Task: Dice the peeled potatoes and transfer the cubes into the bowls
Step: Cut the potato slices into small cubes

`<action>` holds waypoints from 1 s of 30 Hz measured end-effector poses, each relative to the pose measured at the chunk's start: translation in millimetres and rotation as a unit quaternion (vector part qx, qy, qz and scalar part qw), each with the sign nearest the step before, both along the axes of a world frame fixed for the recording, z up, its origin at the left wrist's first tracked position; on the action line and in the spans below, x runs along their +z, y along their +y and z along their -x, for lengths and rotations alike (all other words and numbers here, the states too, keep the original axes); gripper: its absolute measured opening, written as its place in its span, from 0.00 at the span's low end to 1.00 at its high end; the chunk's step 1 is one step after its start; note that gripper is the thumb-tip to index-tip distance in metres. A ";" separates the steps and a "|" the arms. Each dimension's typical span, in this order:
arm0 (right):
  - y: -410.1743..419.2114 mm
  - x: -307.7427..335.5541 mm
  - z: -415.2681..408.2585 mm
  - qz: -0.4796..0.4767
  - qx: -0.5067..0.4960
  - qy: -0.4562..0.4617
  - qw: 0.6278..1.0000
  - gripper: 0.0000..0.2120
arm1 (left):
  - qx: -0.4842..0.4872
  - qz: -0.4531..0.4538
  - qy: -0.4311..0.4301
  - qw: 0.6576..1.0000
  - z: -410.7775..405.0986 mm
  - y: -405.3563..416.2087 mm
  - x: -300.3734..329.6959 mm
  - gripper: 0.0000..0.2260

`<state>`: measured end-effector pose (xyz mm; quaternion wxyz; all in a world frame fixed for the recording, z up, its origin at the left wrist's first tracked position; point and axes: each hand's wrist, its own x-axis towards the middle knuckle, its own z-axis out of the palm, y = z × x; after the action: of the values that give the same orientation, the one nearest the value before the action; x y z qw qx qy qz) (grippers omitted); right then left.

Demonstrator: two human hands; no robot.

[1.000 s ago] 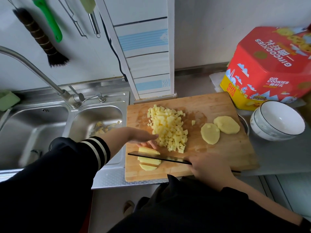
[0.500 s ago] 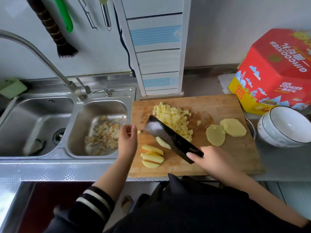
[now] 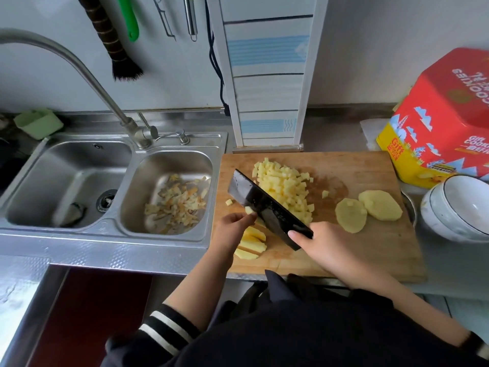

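Mid-dicing, judging by the board: left hand (image 3: pixel 232 229) at the cutting board's (image 3: pixel 370 255) left edge, fingertips pinching one small cube (image 3: pixel 248 210) against the flat of the cleaver (image 3: pixel 267 207), apparently picking it off. Right hand (image 3: pixel 325 247) curled round the cleaver's handle, forefinger laid along the blade's heel; blade tilted, running from the near middle of the board toward its far left corner. Potato sticks (image 3: pixel 251 242) stacked just beside the left hand, toward the near left corner, about four in the stack, exact count unclear; long axes roughly across the board, so next cuts probably square to them. Left hand nearer the sticks, cleaver just beyond them. Pile of cubes (image 3: pixel 285 186) past the blade toward the far edge, too many to count, with two strays: one left of the blade, one right of the pile. Two potato slabs (image 3: pixel 367 210) flat by the right edge, overlapping slightly, uncut. Two stacked bowls (image 3: pixel 455 215) off the board's right edge on the counter, holding no cubes in the part visible; transfer not yet begun.
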<state>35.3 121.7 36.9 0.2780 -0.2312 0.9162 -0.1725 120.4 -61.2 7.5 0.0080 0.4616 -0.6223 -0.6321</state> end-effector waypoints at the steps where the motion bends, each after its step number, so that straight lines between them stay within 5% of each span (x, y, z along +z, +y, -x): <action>1: -0.1 1.7 -1.1 -0.003 0.005 0.009 1.000 0.20 | 0.003 0.000 -0.006 1.000 0.5 0.9 -0.1 0.06; 4: 0.3 4.4 -3.3 -0.004 0.005 0.030 1.000 0.21 | -0.024 0.043 -0.027 0.998 3.5 0.8 -2.5 0.05; 6: 2.2 3.5 -3.2 0.015 -0.014 0.037 0.999 0.21 | -0.112 0.203 -0.060 0.971 3.6 -8.4 -5.6 0.07; 8: 7.0 4.2 -1.6 0.029 -0.040 0.042 0.998 0.20 | -0.250 0.416 -0.098 0.869 5.4 -22.3 -9.2 0.13; 10: 12.5 5.0 0.0 0.036 -0.062 0.037 0.997 0.19 | -0.372 0.497 -0.109 0.776 12.1 -33.5 -11.1 0.16; 15: 25.2 -3.1 0.9 0.079 -0.113 0.016 0.990 0.19 | -0.572 0.453 -0.111 0.675 27.5 -44.0 -21.8 0.12; 18: 32.1 -8.5 -2.0 0.100 -0.124 -0.006 0.987 0.19 | -0.609 0.346 -0.128 0.702 33.6 -47.3 -20.8 0.16; 20: 34.7 -12.0 -3.5 0.116 -0.127 -0.016 0.985 0.17 | -0.631 0.316 -0.147 0.693 32.3 -50.0 -23.3 0.33; 22: 36.9 -13.5 -5.1 0.121 -0.126 -0.017 0.984 0.16 | -0.667 0.370 -0.164 0.625 26.0 -48.0 -26.6 0.46; 25: 38.6 -14.0 -7.1 0.119 -0.129 -0.018 0.984 0.17 | -0.688 0.482 -0.122 0.529 17.6 -43.5 -34.2 0.46; 30: 39.8 -13.9 -8.4 0.098 -0.124 -0.016 0.987 0.19 | -0.677 0.527 -0.089 0.506 9.0 -45.8 -42.7 0.39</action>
<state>43.6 161.5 23.0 0.2454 -0.1395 0.9117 -0.2985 111.4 -107.0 -35.2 -0.2354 -0.1354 -0.9614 0.0439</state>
